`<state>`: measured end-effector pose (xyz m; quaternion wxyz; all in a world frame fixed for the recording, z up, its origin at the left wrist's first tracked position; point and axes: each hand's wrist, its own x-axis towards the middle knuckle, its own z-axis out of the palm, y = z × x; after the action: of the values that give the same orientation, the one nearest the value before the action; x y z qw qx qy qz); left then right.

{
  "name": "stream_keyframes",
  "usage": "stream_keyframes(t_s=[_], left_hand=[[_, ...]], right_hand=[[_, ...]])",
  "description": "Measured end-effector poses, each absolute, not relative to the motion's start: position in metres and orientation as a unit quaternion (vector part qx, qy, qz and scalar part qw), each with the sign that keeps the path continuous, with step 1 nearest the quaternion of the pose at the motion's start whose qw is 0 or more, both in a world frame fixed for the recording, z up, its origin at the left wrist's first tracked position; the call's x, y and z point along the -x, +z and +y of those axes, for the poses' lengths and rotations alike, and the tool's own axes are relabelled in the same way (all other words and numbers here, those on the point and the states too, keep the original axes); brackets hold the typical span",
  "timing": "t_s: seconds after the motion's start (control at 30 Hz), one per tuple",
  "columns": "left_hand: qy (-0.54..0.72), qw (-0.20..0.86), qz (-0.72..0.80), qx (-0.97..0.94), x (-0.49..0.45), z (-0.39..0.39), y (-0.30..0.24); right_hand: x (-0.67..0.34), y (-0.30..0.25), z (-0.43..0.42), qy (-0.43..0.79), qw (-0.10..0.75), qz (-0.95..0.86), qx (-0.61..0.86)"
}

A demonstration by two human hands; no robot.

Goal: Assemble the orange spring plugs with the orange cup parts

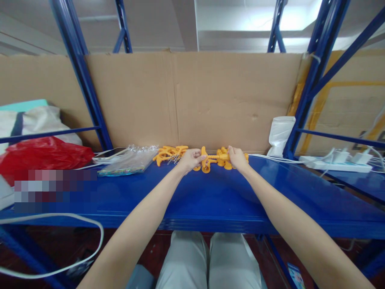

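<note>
My left hand (191, 159) is closed on a yellow plastic piece with a curved crossbar (203, 155), pinching it at its left side. To the right, my right hand (237, 157) grips a thicker yellow plastic rod-like piece (223, 157). A thinner ribbed length runs between the two, so they look lined up end to end; whether they are joined I cannot tell. Round yellow knob-like pieces (206, 169) lie just below and behind my hands. Left of my left hand is a pile of curved yellow pieces (170, 151) with small metal chains (173, 159).
Everything lies on a blue metal shelf (210, 200) backed by cardboard (222, 96). Clear plastic bags (129, 160) and a red bag (45, 154) are at left. A white pouch (280, 135) and a white power strip (337, 164) are at right. A white cable (100, 237) loops in front.
</note>
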<state>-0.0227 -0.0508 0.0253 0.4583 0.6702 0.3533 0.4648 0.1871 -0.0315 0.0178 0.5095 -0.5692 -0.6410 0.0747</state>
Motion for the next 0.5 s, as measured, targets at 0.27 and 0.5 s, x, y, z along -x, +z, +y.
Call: stream_keyframes(t_s=[0.27, 0.5], left_hand=[[0.488, 0.391, 0.331, -0.707, 0.020, -0.045, 0.022], [0.495, 0.399, 0.324, -0.700, 0.020, -0.041, 0.021]], right_hand=[[-0.182, 0.023, -0.048, 0.210, 0.498, -0.593, 0.597], [-0.181, 0.019, -0.048, 0.314, 0.506, -0.578, 0.558]])
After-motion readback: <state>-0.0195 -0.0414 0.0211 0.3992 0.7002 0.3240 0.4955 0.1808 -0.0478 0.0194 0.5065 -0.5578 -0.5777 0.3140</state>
